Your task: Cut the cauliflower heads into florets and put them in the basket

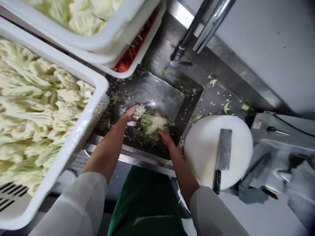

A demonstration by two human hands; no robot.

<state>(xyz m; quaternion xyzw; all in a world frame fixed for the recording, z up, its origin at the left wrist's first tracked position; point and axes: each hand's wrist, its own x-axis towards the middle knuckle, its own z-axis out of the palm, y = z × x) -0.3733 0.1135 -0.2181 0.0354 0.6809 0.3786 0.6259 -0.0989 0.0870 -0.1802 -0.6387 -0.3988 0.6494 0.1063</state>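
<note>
My left hand is low in the sink, its fingers curled round pale crumbly cauliflower bits. To its right lies a leafy green cauliflower trimming with a pale core, among wet scraps at the sink's near side. My right hand grips the trimming's lower right edge, the fingertips partly hidden under it. Water glistens beside the left hand, and small white crumbs dot the sink walls.
White crates of cauliflower pieces and cut cabbage crowd the left; tomatoes show beneath. A faucet overhangs the back. At right, a cleaver lies on a round white cutting board, beside a metal machine.
</note>
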